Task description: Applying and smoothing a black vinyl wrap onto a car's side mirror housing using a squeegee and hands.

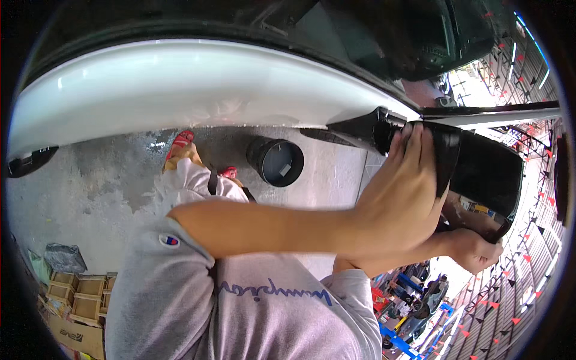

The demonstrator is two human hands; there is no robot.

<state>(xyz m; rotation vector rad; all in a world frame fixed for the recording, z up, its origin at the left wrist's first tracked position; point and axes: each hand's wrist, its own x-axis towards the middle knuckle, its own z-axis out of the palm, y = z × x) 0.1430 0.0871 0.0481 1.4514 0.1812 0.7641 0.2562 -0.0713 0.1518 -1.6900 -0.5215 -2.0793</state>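
A black car side mirror point(489, 165) stands out from a white car door point(180, 81) at the right. My left hand point(405, 186) reaches across and lies over the mirror's inner housing edge. Its fingers are long and close together on the black surface, and its thumb is hidden. Beneath the mirror's lower corner, my right hand point(477, 251) is closed with its fingers curled. Whatever it may hold is hidden. The mirror glass reflects part of an arm and some coloured items. Beside my left fingertips is the mirror's black mounting base point(366, 129).
A black round bin point(279, 162) stands on the grey concrete floor point(108, 180), close to my feet in red sandals point(182, 141). Wooden crates point(90, 300) and a cardboard box point(75, 336) are at lower left. Blue metal lift parts point(402, 345) show behind my right arm.
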